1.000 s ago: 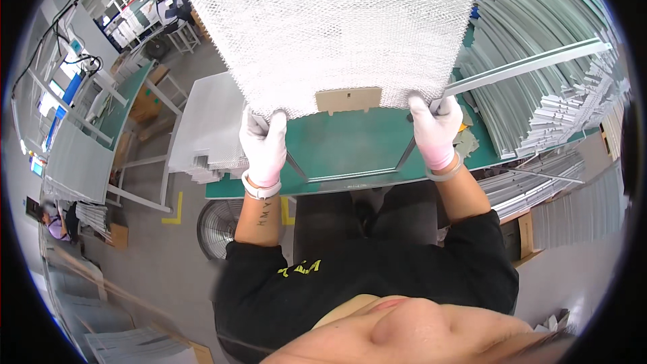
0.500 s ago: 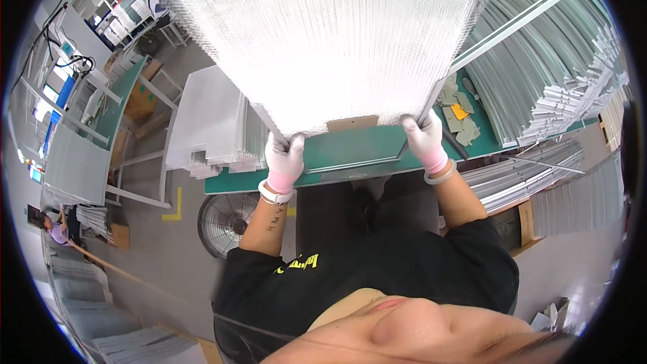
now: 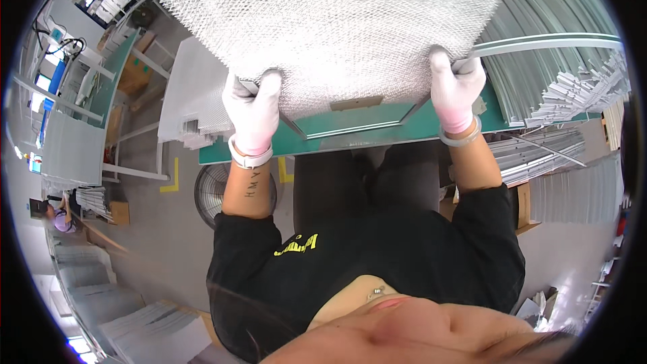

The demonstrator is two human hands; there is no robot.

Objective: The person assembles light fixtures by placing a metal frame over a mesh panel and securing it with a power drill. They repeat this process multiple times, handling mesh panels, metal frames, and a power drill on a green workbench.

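Note:
A large silver metal mesh sheet [image 3: 330, 20] stretches out in front of me over the green workbench. My left hand [image 3: 253, 106], in a white glove with a pink cuff, closes around its left edge, thumb on top. On the opposite edge my right hand [image 3: 458, 87], gloved alike, grips with the thumb up. A thin grey metal frame [image 3: 354, 130] shows at the sheet's near end; its side bars run up toward my hands. Whether my fingers also hold those bars is hidden. A small tan rectangular piece [image 3: 356, 103] shows at the mesh's near edge.
Stacked mesh sheets [image 3: 195, 87] stand left on the green bench [image 3: 269, 148]. Long metal strips [image 3: 539, 67] are piled right, with a pale bar [image 3: 546, 45] across them. A floor fan [image 3: 216, 192] sits below. Another person [image 3: 62, 216] is at far left.
Both hands have moved farther from me and wider apart along the mesh edges. The frame's near bar now lies farther away, and the mesh tilts differently, showing its weave.

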